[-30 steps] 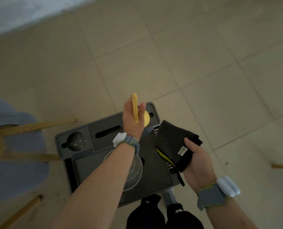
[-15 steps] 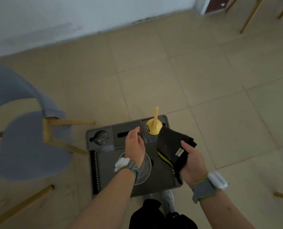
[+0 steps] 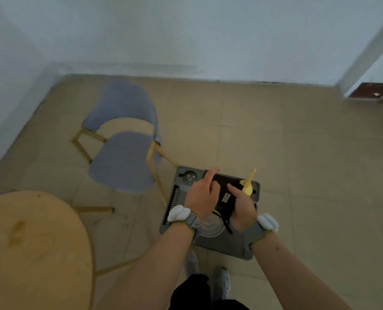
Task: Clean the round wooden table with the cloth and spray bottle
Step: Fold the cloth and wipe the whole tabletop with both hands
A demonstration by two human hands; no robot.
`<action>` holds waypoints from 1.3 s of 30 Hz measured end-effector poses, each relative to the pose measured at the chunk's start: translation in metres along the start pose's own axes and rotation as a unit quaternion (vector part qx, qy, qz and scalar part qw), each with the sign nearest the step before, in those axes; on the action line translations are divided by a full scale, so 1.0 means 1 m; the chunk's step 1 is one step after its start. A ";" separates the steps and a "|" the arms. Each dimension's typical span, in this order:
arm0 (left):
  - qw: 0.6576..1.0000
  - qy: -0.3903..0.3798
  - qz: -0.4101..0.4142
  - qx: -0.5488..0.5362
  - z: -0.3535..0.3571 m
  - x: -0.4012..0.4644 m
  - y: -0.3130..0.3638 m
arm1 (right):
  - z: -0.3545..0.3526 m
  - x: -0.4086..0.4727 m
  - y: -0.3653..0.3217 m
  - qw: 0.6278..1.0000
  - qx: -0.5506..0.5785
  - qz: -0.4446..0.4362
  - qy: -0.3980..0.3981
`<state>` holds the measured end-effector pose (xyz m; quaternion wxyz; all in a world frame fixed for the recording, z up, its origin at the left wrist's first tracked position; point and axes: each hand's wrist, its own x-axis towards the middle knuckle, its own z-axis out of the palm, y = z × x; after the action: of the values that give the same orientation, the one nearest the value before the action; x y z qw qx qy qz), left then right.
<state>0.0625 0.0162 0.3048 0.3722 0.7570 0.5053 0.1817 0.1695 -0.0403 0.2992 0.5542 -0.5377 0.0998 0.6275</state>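
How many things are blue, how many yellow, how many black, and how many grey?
Blue: 1, the chair
Yellow: 1, the yellow tool standing in the tray
Black: 1, the cloth in the right hand
Grey: 1, the tray on the floor
Total: 4

The round light wooden table (image 3: 31,249) gets cut off by the left and bottom edges. The dark folded cloth (image 3: 225,193) is mostly hidden behind both hands, and so is the middle of the grey floor tray (image 3: 221,245). The whole shot's kinda blurry, and can't tell what the little yellow cone-shaped thing (image 3: 248,186) is.
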 end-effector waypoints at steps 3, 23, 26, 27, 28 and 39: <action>0.999 0.007 -0.025 0.024 -0.038 -0.023 0.002 | 0.030 -0.020 0.015 0.998 -0.050 0.033 -0.032; 0.906 0.297 -0.275 -0.124 -0.258 -0.246 -0.130 | 0.220 -0.157 0.231 0.903 -0.245 0.152 -0.318; 0.887 0.302 -0.305 -0.167 -0.273 -0.287 -0.156 | 0.229 -0.169 0.276 0.887 -0.319 0.155 -0.296; 0.880 0.304 -0.317 -0.180 -0.276 -0.298 -0.166 | 0.231 -0.169 0.290 0.882 -0.348 0.149 -0.280; 0.874 0.302 -0.330 -0.189 -0.279 -0.311 -0.176 | 0.233 -0.168 0.304 0.877 -0.380 0.139 -0.260; 0.829 0.229 -0.456 -0.230 -0.282 -0.398 -0.265 | 0.283 -0.102 0.355 0.688 -0.710 0.024 -0.144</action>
<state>-0.4569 -0.1788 0.3324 0.4494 0.2701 0.8074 0.2707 -0.2953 -0.0261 0.3264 -0.0013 -0.6711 -0.4439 0.5938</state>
